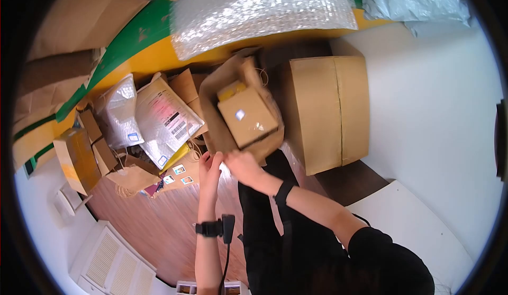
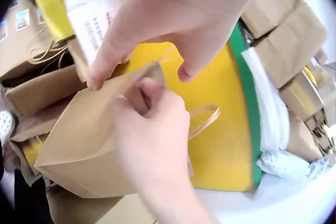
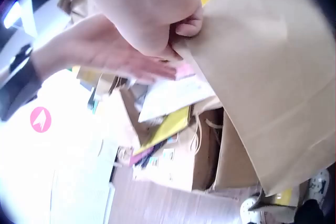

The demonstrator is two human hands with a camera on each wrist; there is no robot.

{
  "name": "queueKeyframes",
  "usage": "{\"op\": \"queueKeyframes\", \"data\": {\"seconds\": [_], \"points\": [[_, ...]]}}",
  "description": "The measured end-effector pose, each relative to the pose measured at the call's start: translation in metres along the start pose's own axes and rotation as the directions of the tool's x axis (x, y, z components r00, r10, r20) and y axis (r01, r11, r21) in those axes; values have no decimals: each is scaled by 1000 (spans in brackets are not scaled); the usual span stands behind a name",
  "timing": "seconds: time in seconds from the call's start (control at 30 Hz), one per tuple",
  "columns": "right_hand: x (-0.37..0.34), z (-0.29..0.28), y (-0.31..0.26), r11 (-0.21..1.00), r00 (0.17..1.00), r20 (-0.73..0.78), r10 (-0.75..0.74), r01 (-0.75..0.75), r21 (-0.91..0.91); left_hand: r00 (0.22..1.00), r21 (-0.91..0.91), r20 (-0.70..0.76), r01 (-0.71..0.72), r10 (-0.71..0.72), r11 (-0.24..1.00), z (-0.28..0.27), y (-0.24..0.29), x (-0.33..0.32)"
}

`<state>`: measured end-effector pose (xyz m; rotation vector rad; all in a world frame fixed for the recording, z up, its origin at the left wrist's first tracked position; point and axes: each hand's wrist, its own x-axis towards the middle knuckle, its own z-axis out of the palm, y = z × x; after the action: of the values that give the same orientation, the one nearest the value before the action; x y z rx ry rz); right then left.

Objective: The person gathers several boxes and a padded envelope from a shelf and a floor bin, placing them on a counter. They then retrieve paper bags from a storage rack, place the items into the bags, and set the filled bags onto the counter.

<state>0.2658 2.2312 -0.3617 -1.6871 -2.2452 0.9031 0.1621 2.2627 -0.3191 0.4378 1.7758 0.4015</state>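
A brown kraft paper bag (image 1: 212, 116) stands in front of the person, its mouth facing up. Inside it lies a cardboard box (image 1: 247, 116) with a small white label. The right hand (image 1: 244, 168) pinches the bag's near rim, its fingers curled over the paper edge in the right wrist view. Beside it is the left hand (image 1: 210, 169), fingers extended and thumb apart in the left wrist view, fingertips right at the bag's edge. A twisted paper handle (image 2: 205, 121) sticks out past the right hand.
Left of the bag, bubble mailers (image 1: 168, 116) and a stamped paper bag (image 1: 180, 181) crowd together. A large cardboard box (image 1: 330, 112) stands on the right. Bubble wrap (image 1: 264, 12) lies along the back over a yellow and green surface. Wooden flooring (image 1: 159, 226) shows below.
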Motion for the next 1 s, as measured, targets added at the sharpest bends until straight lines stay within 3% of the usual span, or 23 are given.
{"op": "queueKeyframes", "data": {"seconds": [0.03,0.1,0.17,0.2,0.3,0.33,0.37,0.4,0.43,0.47,0.5,0.53,0.63,0.7,0.73,0.83,0.97,1.0], "points": [[-12,21,-10,996,986,149,-77,83,-32,1000,44,-2,-8,8,999,-1,-10,11],[-34,43,-30,988,974,173,-144,133,76,1000,133,-9,-18,19,991,-7,-56,50],[-54,61,-41,986,972,198,-126,102,130,1000,217,-4,7,-7,976,-25,-135,93],[-61,68,-42,973,982,143,-123,92,211,999,315,51,-35,20,949,-31,-143,87],[-80,64,-36,920,951,308,-22,-101,378,980,622,9,-160,198,766,-37,-160,67],[-83,55,-30,882,969,238,70,-171,439,976,551,43,-201,213,810,-41,-164,59],[-82,38,-27,876,980,21,199,-187,445,980,540,44,-187,194,821,-44,-172,55],[-78,13,-22,843,925,61,375,-367,393,983,527,44,-173,177,832,-47,-180,53],[-78,15,-3,852,902,-166,397,-296,432,986,515,47,-163,162,842,-48,-186,52],[-76,3,11,855,862,-159,481,-421,304,982,517,78,-188,172,835,-49,-186,48],[-71,-7,24,850,818,-234,526,-499,168,978,519,83,-205,190,830,-47,-187,47],[-75,3,46,850,779,-346,523,-507,143,974,521,89,-224,208,824,-46,-187,47],[-74,7,77,686,643,-483,594,-719,-114,973,550,92,-226,211,804,-37,-175,42],[-75,7,104,649,649,-47,759,-751,120,971,580,75,-228,227,782,-31,-173,39],[-75,8,114,589,626,184,758,-777,220,964,592,65,-247,260,767,-26,-173,41],[-68,12,128,832,838,132,529,-543,114,935,552,17,-304,354,777,-14,-158,45],[-34,-35,118,816,870,43,491,-477,325,886,376,-9,-427,464,822,-18,-84,48],[-20,-42,121,804,870,57,491,-477,355,860,410,9,-469,511,782,-18,-69,58]]}}
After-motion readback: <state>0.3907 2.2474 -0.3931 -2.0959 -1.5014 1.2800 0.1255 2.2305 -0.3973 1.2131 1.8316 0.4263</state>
